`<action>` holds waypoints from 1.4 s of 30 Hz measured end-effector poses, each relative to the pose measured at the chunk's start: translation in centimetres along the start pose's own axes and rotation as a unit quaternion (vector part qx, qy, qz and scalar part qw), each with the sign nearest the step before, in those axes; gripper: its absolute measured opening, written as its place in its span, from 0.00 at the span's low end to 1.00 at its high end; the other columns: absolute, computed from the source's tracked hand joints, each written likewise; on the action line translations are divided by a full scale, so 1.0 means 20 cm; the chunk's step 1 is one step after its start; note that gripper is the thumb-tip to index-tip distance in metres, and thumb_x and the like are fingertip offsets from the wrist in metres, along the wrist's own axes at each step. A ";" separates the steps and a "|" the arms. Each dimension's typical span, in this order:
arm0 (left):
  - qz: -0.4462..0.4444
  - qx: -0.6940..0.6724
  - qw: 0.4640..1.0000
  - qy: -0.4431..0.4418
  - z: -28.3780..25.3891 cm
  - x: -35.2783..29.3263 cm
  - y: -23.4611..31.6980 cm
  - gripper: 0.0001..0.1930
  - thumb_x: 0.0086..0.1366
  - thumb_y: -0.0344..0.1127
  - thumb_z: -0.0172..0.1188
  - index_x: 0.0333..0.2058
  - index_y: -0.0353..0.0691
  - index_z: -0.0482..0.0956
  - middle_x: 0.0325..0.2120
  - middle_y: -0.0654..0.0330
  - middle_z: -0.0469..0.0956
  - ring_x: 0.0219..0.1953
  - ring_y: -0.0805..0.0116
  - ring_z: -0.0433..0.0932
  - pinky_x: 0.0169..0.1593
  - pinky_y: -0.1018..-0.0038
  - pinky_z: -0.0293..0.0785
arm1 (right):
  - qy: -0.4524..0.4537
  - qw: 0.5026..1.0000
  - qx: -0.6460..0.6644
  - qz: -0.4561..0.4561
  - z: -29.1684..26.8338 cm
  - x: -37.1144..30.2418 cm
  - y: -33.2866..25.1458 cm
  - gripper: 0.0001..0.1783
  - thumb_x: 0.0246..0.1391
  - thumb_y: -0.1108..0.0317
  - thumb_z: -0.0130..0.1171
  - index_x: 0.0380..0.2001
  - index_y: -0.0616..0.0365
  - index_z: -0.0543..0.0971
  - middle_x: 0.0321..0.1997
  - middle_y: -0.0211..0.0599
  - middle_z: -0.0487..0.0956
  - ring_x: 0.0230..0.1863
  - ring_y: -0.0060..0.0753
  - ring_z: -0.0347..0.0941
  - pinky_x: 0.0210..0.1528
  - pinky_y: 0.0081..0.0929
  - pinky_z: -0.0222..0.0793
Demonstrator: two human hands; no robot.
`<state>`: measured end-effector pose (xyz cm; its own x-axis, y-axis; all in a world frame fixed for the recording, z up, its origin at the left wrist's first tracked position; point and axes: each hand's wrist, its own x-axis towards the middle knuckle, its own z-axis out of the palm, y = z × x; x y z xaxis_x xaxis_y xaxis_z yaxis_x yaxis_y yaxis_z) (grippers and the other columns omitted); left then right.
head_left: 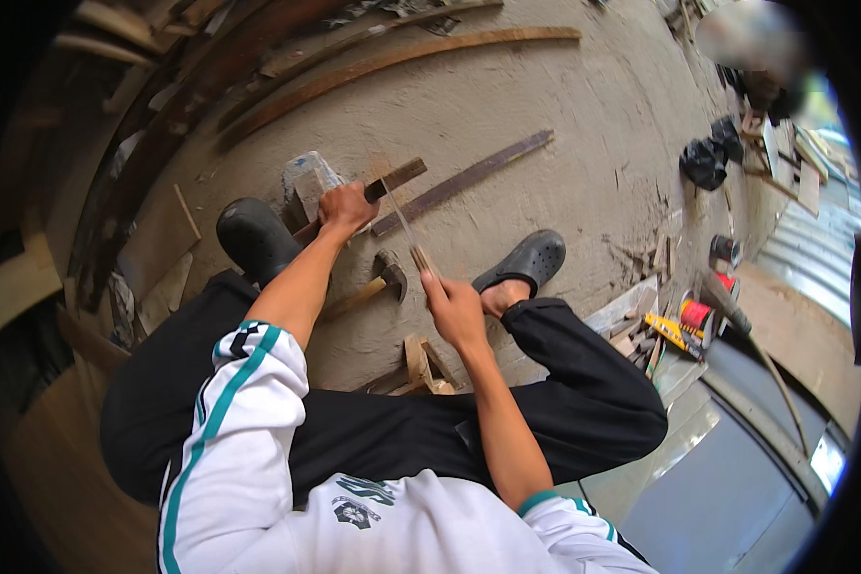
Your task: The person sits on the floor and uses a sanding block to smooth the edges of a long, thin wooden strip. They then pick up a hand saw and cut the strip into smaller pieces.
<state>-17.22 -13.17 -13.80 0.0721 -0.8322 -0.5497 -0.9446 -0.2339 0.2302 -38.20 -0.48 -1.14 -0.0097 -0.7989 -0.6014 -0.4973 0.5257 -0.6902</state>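
Observation:
My left hand is closed around a dark wooden strip, pressing it over a pale, whitish block on the ground. My right hand grips the wooden handle of a handsaw. The saw's thin blade reaches up to the strip, just right of my left fingers, and appears to touch it. Reddish sawdust lies beyond the strip. Between my feet rests a hammer with a wooden handle. A longer dark wooden strip lies flat on the ground just beyond the saw.
Long curved-looking boards lie at the far left. Small wood offcuts sit close to my legs. On the right are a red can, a yellow tool, a long-handled tool and a black plastic bag.

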 end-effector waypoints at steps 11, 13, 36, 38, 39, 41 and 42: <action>0.026 0.022 0.999 0.021 0.05 0.02 0.05 0.23 0.55 0.55 0.63 0.35 0.37 0.84 0.31 0.43 0.83 0.37 0.45 0.83 0.43 0.56 0.79 | 0.008 0.998 0.053 -0.017 0.08 0.32 -0.01 0.33 0.63 0.44 0.51 0.19 0.67 0.74 0.13 0.39 0.68 0.19 0.26 0.64 0.25 0.34 0.60; 0.015 0.028 0.999 0.037 0.04 0.01 -0.01 0.23 0.55 0.55 0.63 0.34 0.37 0.84 0.31 0.43 0.83 0.37 0.45 0.83 0.42 0.56 0.79 | 0.018 0.999 0.028 -0.037 0.03 0.09 -0.02 0.33 0.63 0.45 0.51 0.18 0.66 0.74 0.12 0.38 0.69 0.18 0.25 0.65 0.24 0.34 0.60; 0.005 0.002 1.000 0.029 0.04 0.01 0.03 0.22 0.54 0.55 0.62 0.35 0.40 0.84 0.30 0.44 0.83 0.36 0.45 0.83 0.42 0.55 0.79 | 0.000 0.999 0.033 0.012 -0.07 0.00 0.10 0.32 0.60 0.47 0.55 0.19 0.70 0.73 0.12 0.49 0.61 0.16 0.32 0.55 0.23 0.43 0.57; 0.008 0.002 1.000 0.020 0.05 0.02 0.03 0.22 0.55 0.55 0.61 0.35 0.41 0.84 0.31 0.44 0.83 0.37 0.44 0.83 0.42 0.55 0.78 | 0.002 0.999 0.026 0.022 -0.01 0.11 0.03 0.32 0.60 0.47 0.55 0.19 0.70 0.73 0.12 0.49 0.62 0.16 0.33 0.56 0.23 0.43 0.58; 0.013 0.003 1.000 0.023 0.05 0.03 0.03 0.22 0.55 0.55 0.61 0.35 0.40 0.83 0.30 0.44 0.83 0.36 0.45 0.83 0.41 0.55 0.78 | 0.002 0.999 0.022 0.027 -0.01 0.12 0.01 0.32 0.60 0.47 0.55 0.20 0.70 0.73 0.12 0.49 0.63 0.16 0.34 0.56 0.23 0.43 0.58; 0.011 0.011 0.999 0.030 0.06 0.03 0.00 0.23 0.56 0.55 0.61 0.35 0.38 0.83 0.29 0.44 0.83 0.35 0.45 0.84 0.40 0.54 0.79 | -0.005 0.998 0.046 0.034 -0.07 0.02 -0.02 0.31 0.60 0.46 0.55 0.22 0.70 0.75 0.12 0.50 0.65 0.15 0.37 0.62 0.25 0.42 0.61; 0.012 0.004 0.999 0.040 0.05 0.03 -0.01 0.23 0.55 0.55 0.62 0.34 0.38 0.83 0.29 0.44 0.83 0.35 0.45 0.84 0.39 0.54 0.79 | -0.007 0.998 0.057 0.037 -0.10 -0.04 -0.02 0.31 0.59 0.46 0.56 0.23 0.70 0.76 0.12 0.51 0.67 0.15 0.38 0.64 0.25 0.42 0.62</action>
<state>-17.34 -13.02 -14.98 0.0748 -0.8751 -0.4782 -0.9488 -0.2100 0.2358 -39.83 -0.60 0.41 -0.0297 -0.7523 -0.6581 -0.3933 0.6141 -0.6842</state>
